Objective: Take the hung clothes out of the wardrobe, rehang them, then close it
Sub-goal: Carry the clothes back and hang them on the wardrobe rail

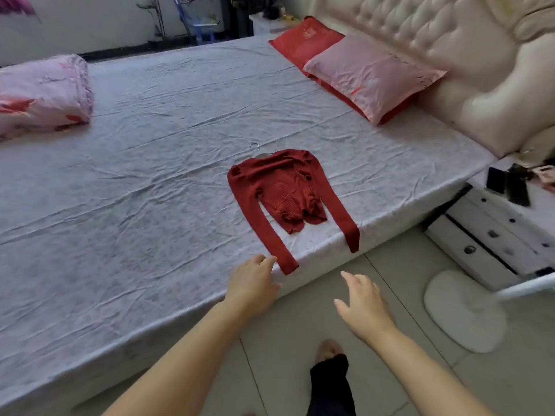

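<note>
One red sweater point(282, 190) lies flat on the bed point(150, 139), just ahead of our fingers point(264, 261). Its collar and single hanger point(254, 146) are farthest away, and the sleeves run back toward us. Our left hand point(252, 285) is nearer, just beside one cuff. Our right hand point(363, 307) hovers off the bed's edge. Both hands are loosely spread and hold nothing.

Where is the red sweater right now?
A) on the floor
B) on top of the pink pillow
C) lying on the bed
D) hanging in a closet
C: the red sweater lies spread out on the bed, near its edge, with its sleeves stretched toward the open left hand and right hand.
</note>
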